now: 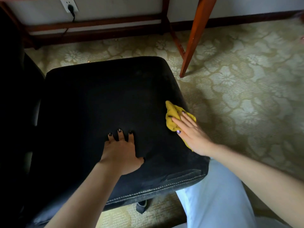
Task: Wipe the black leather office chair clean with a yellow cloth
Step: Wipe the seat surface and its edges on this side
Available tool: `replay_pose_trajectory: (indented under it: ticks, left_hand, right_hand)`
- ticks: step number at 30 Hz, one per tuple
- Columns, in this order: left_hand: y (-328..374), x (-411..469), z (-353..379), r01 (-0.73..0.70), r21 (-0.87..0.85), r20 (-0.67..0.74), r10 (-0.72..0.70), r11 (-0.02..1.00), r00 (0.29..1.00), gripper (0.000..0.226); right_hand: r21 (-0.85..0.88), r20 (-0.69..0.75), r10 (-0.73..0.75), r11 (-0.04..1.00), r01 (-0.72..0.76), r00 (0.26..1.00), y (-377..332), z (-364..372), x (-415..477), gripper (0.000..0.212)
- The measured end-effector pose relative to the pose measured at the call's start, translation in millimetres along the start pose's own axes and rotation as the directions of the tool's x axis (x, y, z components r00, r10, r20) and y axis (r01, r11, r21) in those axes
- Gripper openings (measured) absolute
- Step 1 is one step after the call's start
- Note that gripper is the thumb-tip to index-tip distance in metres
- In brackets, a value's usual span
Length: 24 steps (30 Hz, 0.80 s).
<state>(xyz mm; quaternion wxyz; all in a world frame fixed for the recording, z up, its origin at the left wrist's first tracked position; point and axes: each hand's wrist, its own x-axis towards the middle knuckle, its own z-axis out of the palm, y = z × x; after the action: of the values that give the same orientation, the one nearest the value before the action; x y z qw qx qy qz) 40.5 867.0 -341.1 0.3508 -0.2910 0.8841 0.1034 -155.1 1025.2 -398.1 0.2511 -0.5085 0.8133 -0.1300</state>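
The black leather chair seat [105, 99] fills the middle of the head view, with its backrest [14, 79] in shadow at the left. A crumpled yellow cloth [171, 115] lies on the seat's right edge. My right hand [191, 134] presses flat on the cloth with straight fingers. My left hand [120, 150] rests flat on the seat near its front, fingers spread, holding nothing.
A reddish wooden table leg [194, 38] stands on the floral carpet [246, 79] just beyond the seat's right corner. A wooden frame [92, 25] and a wall socket with a black plug [69, 5] are behind. My light trouser leg [217, 195] is at the seat's front right.
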Motion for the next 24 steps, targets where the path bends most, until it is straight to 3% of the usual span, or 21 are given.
replay_pose_trajectory:
  ticks: [10,17,24]
  left_hand:
    - [-2,-2,1,-0.006,-0.019,0.013,0.006,1.000,1.000,0.094]
    - [-4,3,-11,-0.018,0.012,0.057,0.017,1.000,0.998,0.090]
    - [-2,7,-13,-0.018,0.029,0.092,0.016,0.999,0.996,0.094]
  right_hand:
    - [-0.118,0.099,-0.280,0.950,0.290,0.955,0,21,-63,0.047]
    - [0.056,-0.084,-0.031,0.998,0.036,0.996,-1,2,0,0.045]
    - [0.239,-0.132,0.226,0.952,-0.190,0.965,3,-20,84,0.050]
